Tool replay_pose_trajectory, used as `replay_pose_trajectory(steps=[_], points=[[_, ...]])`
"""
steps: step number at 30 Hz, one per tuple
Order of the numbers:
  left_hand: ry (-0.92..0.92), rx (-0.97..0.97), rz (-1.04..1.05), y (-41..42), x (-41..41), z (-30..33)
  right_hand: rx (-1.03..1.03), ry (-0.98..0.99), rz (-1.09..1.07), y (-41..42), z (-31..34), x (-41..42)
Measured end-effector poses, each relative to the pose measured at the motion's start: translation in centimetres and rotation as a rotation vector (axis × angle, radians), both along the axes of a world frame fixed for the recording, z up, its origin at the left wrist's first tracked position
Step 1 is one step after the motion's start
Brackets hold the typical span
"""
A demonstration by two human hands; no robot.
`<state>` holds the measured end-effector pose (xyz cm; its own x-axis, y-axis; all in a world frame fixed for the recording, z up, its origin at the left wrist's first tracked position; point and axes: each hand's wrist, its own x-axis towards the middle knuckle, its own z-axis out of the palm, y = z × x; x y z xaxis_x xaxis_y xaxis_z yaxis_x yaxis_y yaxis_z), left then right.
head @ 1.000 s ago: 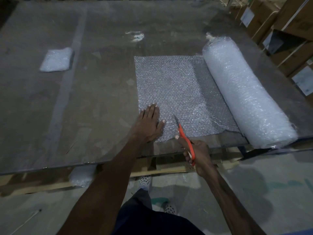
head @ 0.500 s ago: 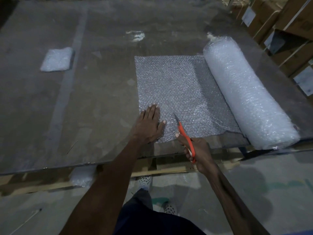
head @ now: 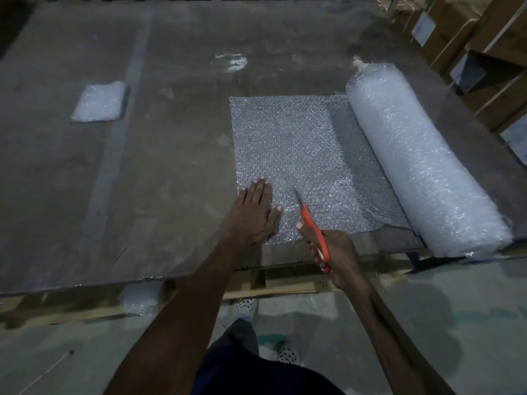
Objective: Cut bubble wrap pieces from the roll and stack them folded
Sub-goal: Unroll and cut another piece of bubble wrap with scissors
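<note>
While flat, scissors (head: 312, 226) blades away, along roll (head: 425, 163).

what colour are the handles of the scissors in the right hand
Orange-red handles on the scissors, held in the right hand; the head view shows them clearly.

A large dark table (head: 171, 172) fills most of the frame. A white smear (head: 232, 60) is seen at its upper middle. Cardboard boxes (head: 496, 47) are stacked at upper right. Spotted shoes (head: 246, 305) are seen on the grey floor (head: 456, 323) at the bottom.
</note>
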<state>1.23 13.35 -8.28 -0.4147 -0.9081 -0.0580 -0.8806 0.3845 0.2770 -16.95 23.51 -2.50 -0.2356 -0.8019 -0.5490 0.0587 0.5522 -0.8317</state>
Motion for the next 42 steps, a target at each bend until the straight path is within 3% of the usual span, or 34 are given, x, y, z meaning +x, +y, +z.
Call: replay_pose_trajectory(steps=[6, 15, 42], points=[[0.078, -0.062, 0.069, -1.7, -0.5, 1.0, -0.005, -0.045, -0.029, 0.1, -0.2, -0.2], [0.001, -0.023, 0.040, -7.5, -0.6, 0.8, 0.025, -0.035, -0.026, -1.7, 0.4, 0.1], [0.014, -0.027, 0.030, -7.8, -0.2, -0.7, 0.008, -0.028, -0.050, -3.7, 0.3, 0.5]])
